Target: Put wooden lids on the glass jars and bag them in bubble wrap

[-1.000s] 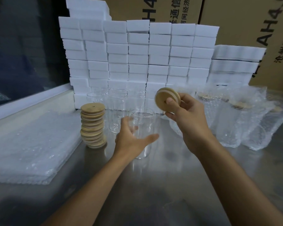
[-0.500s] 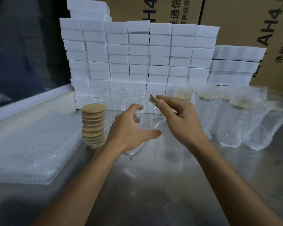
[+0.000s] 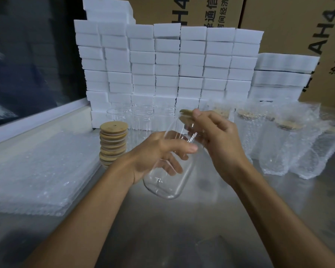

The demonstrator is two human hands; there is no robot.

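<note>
The left hand (image 3: 153, 151) grips a clear glass jar (image 3: 166, 176), fingers and thumb curled round its body, and holds it above the worktop (image 3: 172, 229) tilted, with the base toward the camera and the mouth pointing up and away. The right hand (image 3: 219, 140) pinches a wooden lid (image 3: 186, 112) between thumb and fingers and holds it at the mouth of the jar; whether the lid is fully seated on the rim cannot be told, since the fingers cover most of it. To the left of the left hand, a stack of wooden lids (image 3: 113, 142) stands upright on the worktop, the top lid showing a small hole. Behind the hands, several empty glass jars (image 3: 143, 118) stand in a row, without lids, just in front of a wall of white foam blocks (image 3: 166, 60). To the right of the right hand, lidded jars in bubble wrap bags (image 3: 278, 142) stand close together on the worktop, their wooden lids visible through the wrap. On the left side of the worktop lies a flat pile of bubble wrap bags (image 3: 37, 171). Behind the foam blocks stand cardboard cartons (image 3: 290, 26) with printed lettering. A dark window (image 3: 27, 55) borders the worktop on the left.
</note>
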